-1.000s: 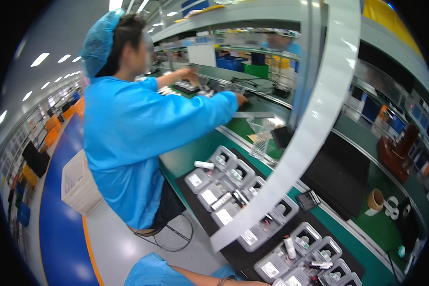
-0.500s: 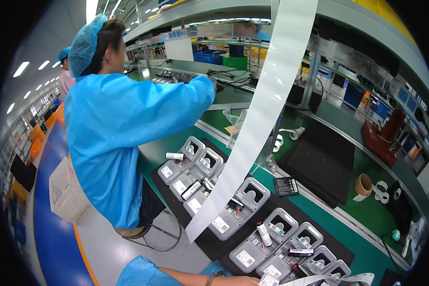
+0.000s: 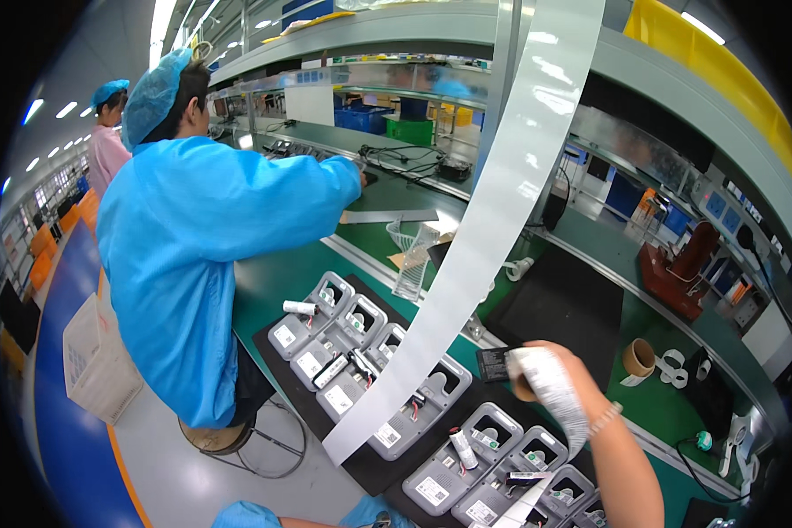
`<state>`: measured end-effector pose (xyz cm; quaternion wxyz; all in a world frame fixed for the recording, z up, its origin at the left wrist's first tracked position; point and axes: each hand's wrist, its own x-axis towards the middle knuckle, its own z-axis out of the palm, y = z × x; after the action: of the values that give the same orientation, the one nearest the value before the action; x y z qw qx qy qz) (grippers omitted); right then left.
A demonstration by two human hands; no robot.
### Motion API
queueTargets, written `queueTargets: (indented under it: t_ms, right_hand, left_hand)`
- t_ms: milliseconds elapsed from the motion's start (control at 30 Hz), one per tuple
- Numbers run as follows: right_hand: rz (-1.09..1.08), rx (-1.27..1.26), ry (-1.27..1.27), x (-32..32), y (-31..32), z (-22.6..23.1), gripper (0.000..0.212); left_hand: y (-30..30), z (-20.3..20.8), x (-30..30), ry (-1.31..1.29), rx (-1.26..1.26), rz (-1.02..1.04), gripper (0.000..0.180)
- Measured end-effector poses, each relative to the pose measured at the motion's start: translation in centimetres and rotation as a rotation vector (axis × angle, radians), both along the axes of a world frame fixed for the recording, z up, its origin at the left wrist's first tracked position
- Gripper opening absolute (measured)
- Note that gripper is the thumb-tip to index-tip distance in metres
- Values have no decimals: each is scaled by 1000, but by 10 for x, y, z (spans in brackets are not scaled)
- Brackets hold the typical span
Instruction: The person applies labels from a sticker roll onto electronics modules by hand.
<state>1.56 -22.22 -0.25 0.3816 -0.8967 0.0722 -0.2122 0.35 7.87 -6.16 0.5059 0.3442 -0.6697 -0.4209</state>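
My right hand (image 3: pixel 565 363) reaches over the bench from the lower right, closed round a roll of white labels (image 3: pixel 547 387). Its brown core shows at one end, and a strip hangs down toward the grey devices. Beside the roll lies a flat black battery (image 3: pixel 493 363). Of my left arm, only a bit of forearm (image 3: pixel 301 523) and blue sleeve show at the lower edge; the hand is cut off. In front of me sit grey plastic device housings (image 3: pixel 440 480) with white labels. White cylindrical batteries (image 3: pixel 463 449) with wires lie on some of them.
A long white strip (image 3: pixel 502 202) hangs diagonally across the view. More grey housings (image 3: pixel 339 396) lie on a black mat at left. A co-worker in a blue gown (image 3: pixel 185 255) sits there. A brown tape roll (image 3: pixel 638 357) and dark mat (image 3: pixel 563 308) lie at right.
My right hand has come into view over the bench with the label roll. My left hand has dropped out at the lower edge, and the whole view has shifted slightly.
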Motion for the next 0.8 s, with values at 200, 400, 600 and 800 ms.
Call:
queueTargets:
  t_ms: [200,400,600,800]
  right_hand:
    - [226,-614,318,60,-12,-7,27]
    - [147,-516,290,57,-5,18,20]
    - [177,-577,232,45,-10,7,12]
    - [107,-908,214,54,-12,-10,10]
  left_hand:
    - [0,-1,2,27,58,8,13]
    - [0,1,12,-6,124,-37,12]
    - [-2,1,15,-13,152,-54,12]
    - [-3,5,10,-54,137,-93,13]
